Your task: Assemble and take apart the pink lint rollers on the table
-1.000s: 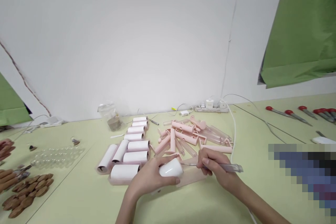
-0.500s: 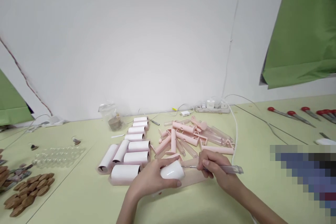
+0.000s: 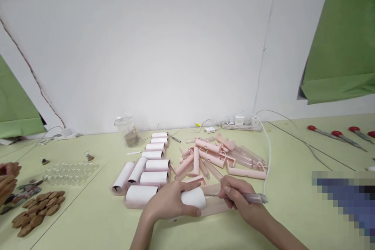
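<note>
Left hand [image 3: 168, 203] – fingers wrapped round a white roll [image 3: 193, 198], low on the green desk [image 3: 88, 218]. Right hand [image 3: 238, 199] grips a clear-handled tool [image 3: 252, 198], tip at the roll's open end. More white rolls [image 3: 152, 164] just behind – pink handles [image 3: 216, 154] piled beside.

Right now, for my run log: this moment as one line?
left hand: grips white cylindrical paper roll | right hand: grips clear-handled metal-tipped tool, tip beside roll

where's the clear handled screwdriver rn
In the head view, the clear-handled screwdriver is low and right of centre in the right hand, its tip pointing left toward the white roll in the left hand, in front of the pink parts pile.
</note>
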`<state>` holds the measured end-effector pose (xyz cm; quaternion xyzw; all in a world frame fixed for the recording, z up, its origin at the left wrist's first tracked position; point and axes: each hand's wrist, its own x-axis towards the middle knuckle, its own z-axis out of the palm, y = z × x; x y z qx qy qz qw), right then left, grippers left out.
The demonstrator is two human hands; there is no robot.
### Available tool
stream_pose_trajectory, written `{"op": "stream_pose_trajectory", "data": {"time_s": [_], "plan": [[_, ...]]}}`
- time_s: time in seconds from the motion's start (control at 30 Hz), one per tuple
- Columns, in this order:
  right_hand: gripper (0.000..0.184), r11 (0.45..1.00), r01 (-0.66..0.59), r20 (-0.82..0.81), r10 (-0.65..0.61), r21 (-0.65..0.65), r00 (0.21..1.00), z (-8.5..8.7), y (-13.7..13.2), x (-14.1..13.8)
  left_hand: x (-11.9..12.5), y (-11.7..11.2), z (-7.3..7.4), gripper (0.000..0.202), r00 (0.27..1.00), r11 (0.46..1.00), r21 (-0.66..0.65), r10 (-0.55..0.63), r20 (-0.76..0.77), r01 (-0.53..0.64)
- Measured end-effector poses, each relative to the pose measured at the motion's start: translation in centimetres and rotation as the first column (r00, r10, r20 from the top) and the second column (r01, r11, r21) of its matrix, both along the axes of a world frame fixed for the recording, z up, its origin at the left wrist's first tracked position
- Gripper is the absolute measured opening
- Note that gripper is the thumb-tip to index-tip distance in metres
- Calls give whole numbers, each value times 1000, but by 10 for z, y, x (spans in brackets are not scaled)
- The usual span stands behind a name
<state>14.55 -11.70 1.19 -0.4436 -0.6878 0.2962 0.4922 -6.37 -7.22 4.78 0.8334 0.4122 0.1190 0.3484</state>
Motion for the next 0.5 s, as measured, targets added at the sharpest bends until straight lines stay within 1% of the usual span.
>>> {"op": "stream_pose_trajectory", "data": {"time_s": [0.1, 0.2, 0.27, 0.33, 0.43, 0.5], "plan": [[27, 1000, 12, 56, -12, 10, 998, 1, 0, 0, 0, -1, 3, 63, 1000, 1000, -6, -3, 23, 3], [24, 1000, 25, 149, -26, 6, 988, -2, 1, -2, 1, -4, 9, 56, 995, 999, -42, -20, 96, 24], [23, 999, 30, 157, -28, -12, 987, -3, 2, -2, 1, -5, 12, 52, 990, 997, -66, -30, 139, 39], [25, 998, 56, 72, -54, -33, 996, -1, 2, -2, 1, -4, 12, 55, 987, 996, -78, -25, 157, 37], [25, 996, 78, -118, -84, -51, 989, 7, 1, 0, 1, -3, 7, 64, 986, 997, -80, 2, 165, 12], [18, 998, 56, -175, -62, -40, 983, 12, 1, -1, 3, -3, 3, 67, 985, 999, -40, 21, 171, -14]]}}
